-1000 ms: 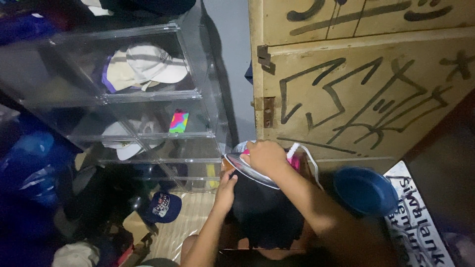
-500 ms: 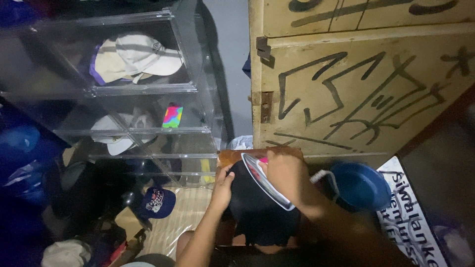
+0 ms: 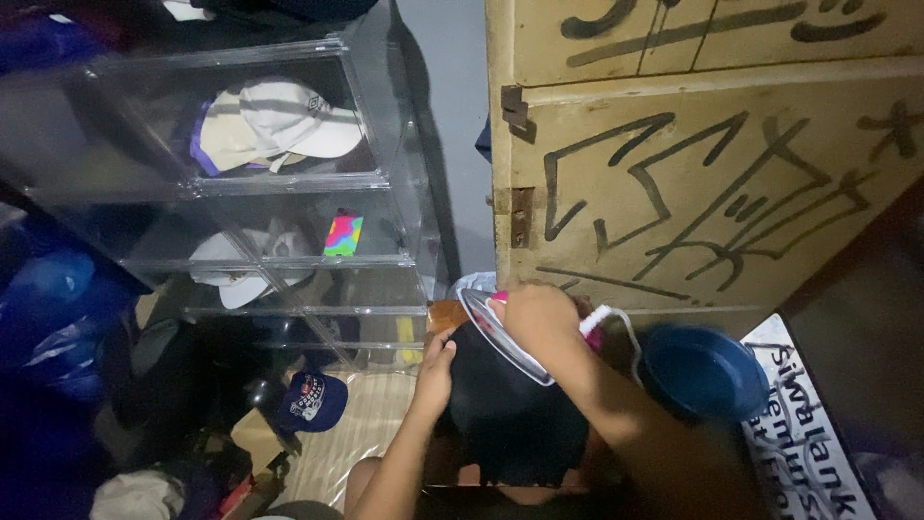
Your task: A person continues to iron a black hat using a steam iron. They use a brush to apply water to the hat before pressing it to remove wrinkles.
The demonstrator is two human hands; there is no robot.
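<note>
Head view shows the right hand [image 3: 541, 318] with its grip closed around the handle of a clothes iron [image 3: 502, 335], tilted on a black garment [image 3: 515, 409]. Left hand [image 3: 435, 371] presses its fingers flat on the garment's left edge, pinching nothing. Just right sits a blue bowl [image 3: 705, 371]. Beyond, clear plastic drawers [image 3: 289, 183] hold pale caps [image 3: 274, 125]; a navy cap [image 3: 313, 400] lies below.
</note>
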